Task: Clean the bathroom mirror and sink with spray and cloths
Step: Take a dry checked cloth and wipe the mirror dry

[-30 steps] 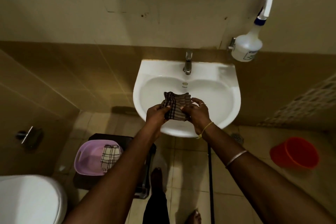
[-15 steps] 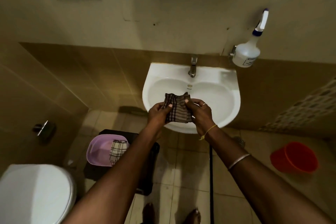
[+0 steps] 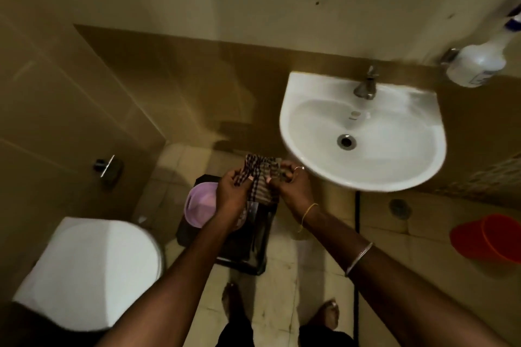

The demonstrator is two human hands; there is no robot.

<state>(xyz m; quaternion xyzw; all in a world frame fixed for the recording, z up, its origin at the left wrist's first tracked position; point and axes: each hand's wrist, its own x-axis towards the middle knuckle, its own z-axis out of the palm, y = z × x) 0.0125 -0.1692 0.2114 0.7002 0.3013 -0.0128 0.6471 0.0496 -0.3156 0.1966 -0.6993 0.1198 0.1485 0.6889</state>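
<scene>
Both hands hold a dark checked cloth (image 3: pixel 260 177) between them, left of the white wall sink (image 3: pixel 363 175) and above the floor. My left hand (image 3: pixel 232 190) grips its left edge, my right hand (image 3: pixel 293 187) its right edge, and the cloth hangs bunched between them. The sink basin is bare, with a metal tap (image 3: pixel 366 84) at its back and a drain (image 3: pixel 346 141) in the middle. A white spray bottle (image 3: pixel 479 63) with a blue collar hangs on the wall at the upper right. No mirror is in view.
A lilac plastic basin (image 3: pixel 198 203) sits on a dark stool (image 3: pixel 248 245) right below my hands. The white toilet lid (image 3: pixel 87 273) is at the lower left. A red bucket (image 3: pixel 490 236) stands on the floor at the right. My bare feet (image 3: pixel 327 313) are on the tiled floor.
The view swung left, so the sink now lies to the right. My hands carried the cloth off the sink basin to over the stool and lilac basin.
</scene>
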